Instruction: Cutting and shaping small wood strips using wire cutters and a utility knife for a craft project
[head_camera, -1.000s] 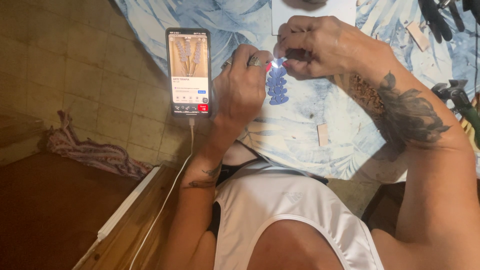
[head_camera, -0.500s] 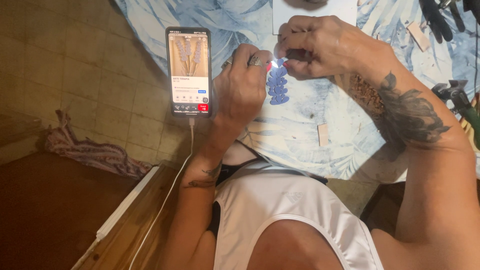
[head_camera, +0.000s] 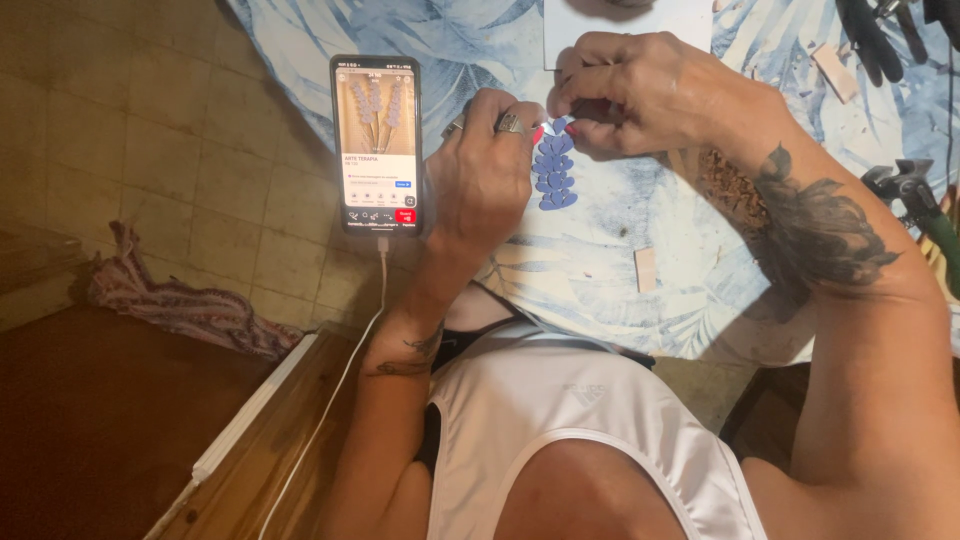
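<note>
My left hand (head_camera: 485, 170) and my right hand (head_camera: 650, 95) meet fingertip to fingertip above the table. Both pinch the top end of a small blue piece made of stacked petal shapes (head_camera: 553, 175), which hangs down between them. A ring sits on a finger of my left hand. Exactly what the fingertips hold at the top is hidden by the fingers. A phone (head_camera: 377, 145) stands upright just left of my left hand, its screen showing a picture of similar petal stems.
The table wears a blue leaf-patterned cloth (head_camera: 640, 230). A white cable (head_camera: 345, 380) runs down from the phone. A white sheet (head_camera: 625, 15) lies behind my hands; pliers (head_camera: 915, 195) and dark tools (head_camera: 870, 35) lie right. Small tan slips (head_camera: 645, 270) sit nearby. A patterned rag (head_camera: 190, 305) lies on the tiled floor.
</note>
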